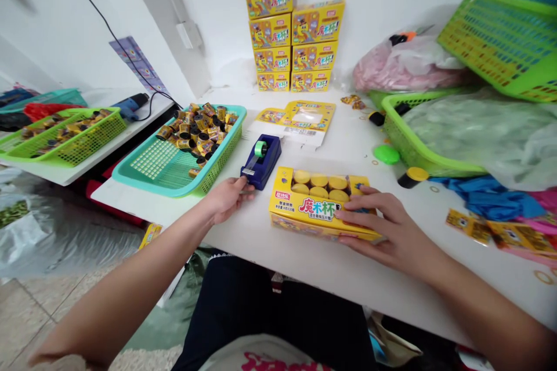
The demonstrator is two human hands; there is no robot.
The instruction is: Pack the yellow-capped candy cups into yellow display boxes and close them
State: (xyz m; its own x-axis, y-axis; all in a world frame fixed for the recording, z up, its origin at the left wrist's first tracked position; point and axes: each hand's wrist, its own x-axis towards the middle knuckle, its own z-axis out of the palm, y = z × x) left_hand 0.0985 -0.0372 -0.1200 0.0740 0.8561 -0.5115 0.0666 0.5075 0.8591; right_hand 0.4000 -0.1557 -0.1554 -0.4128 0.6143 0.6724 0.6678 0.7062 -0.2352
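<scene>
My left hand (230, 197) is at the front end of a dark blue tape dispenser (272, 153), thumb and finger pinched together on the end of the clear tape (249, 171). A green-cored roll sits in the dispenser. My right hand (383, 229) grips the right end of a yellow candy box (285, 208), fingers over its top and front. The box lies on the white table, and yellow round lids (319, 192) show in rows through its window. The fingers of my right hand cover part of the printed front.
Yellow boxes (270, 32) are stacked against the wall. A turquoise basket (148, 177) holds many small wrapped cups. A flattened carton (319, 107) lies behind the dispenser. Right are a green basket (404, 142) with plastic bags, a yellow-lidded cup (412, 177) and a green lid (386, 154).
</scene>
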